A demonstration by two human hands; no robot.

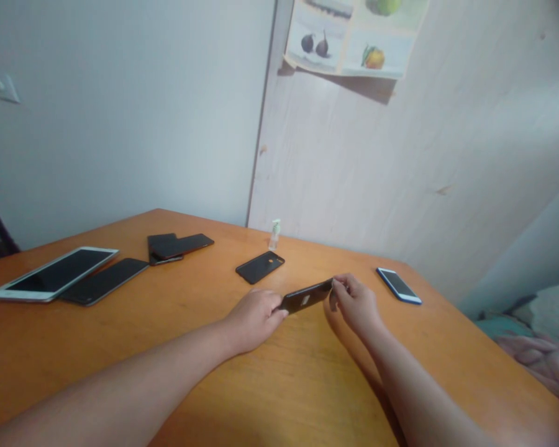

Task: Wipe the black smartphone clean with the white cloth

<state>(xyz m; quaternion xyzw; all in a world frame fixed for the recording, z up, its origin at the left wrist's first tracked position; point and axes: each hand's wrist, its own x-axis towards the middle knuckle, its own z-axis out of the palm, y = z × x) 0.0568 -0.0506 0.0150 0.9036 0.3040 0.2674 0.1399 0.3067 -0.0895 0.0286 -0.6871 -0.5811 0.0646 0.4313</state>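
Observation:
Between my two hands a dark phone (pixel 307 297) is held up above the table, its long side running left to right and slightly raised at the right. My left hand (pixel 255 318) grips its left end, thumb on the near side. At the other end, my right hand (pixel 353 303) pinches the corner, fingers closed. Just beyond the phone lies a black phone case (pixel 261 267) with a small round hole near one end. Behind that case stands a small clear bottle (pixel 274 236) with a whitish-green top.
On the left of the wooden table (pixel 242 397) are a white tablet (pixel 60 273), a black phone (pixel 106 280) overlapping it, and several stacked dark devices (pixel 181 246). A white-faced phone with a blue edge (pixel 399 285) lies right. A wall stands behind the table.

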